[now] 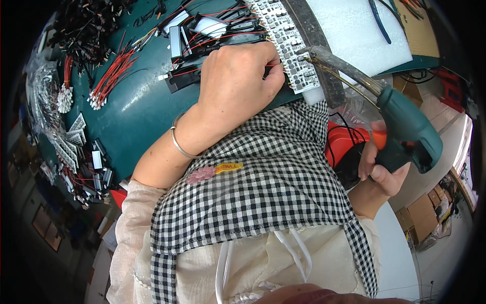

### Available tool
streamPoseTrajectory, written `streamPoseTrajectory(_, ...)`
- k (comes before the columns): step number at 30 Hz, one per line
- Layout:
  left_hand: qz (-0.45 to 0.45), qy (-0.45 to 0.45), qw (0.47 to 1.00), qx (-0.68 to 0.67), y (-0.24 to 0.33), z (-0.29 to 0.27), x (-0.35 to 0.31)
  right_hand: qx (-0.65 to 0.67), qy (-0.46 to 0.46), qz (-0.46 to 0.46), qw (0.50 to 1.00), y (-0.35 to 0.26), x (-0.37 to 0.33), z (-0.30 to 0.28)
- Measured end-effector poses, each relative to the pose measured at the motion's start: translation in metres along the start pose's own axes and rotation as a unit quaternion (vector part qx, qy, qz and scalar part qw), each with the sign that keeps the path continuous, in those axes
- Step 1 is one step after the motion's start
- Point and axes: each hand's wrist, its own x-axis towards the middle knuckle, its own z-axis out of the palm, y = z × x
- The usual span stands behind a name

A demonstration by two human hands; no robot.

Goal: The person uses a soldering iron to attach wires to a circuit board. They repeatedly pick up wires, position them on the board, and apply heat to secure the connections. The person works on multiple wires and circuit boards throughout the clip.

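Observation:
My left hand [240,76] is closed in a pinch at the left edge of a white circuit board panel [291,45]. A thin red wire shows by its fingertips; the wire's end is hidden. In my right hand [382,167] is a green soldering gun [410,121], its fingers wrapped round the handle. The gun's long metal tip [349,76] points left and reaches over the panel's right edge, close to the left fingertips. A black part with a lead [182,80] lies under and beside my left hand.
A dark metal bar [316,38] lies along the panel's right side, over white foam [359,35]. Blue-handled pliers [379,21] rest on the foam. Bundles of red wires [114,76], a black cable heap [86,30] and a plastic bag [43,93] sit at left on the green table [136,121].

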Motion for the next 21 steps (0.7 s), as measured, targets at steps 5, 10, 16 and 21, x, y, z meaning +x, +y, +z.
streamPoseTrajectory(5, -0.006, -0.008, 1.000, -0.003, 0.000, -0.001, -0.001, 0.006, -0.002, -0.006, 1.000, 0.003, -0.001, 0.000)
streamPoseTrajectory(10, -0.007, -0.020, 1.000, -0.021, -0.002, -0.002, 0.000, -0.001, -0.017, 0.009, 1.000, 0.002, -0.001, -0.003)
streamPoseTrajectory(16, -0.029, -0.030, 0.999, -0.019, -0.001, -0.004, 0.001, -0.010, -0.002, 0.015, 1.000, 0.005, -0.006, -0.004)
streamPoseTrajectory(21, -0.027, -0.033, 0.999, 0.000, -0.002, -0.003, 0.001, -0.017, -0.011, 0.012, 1.000, 0.011, -0.008, -0.004)
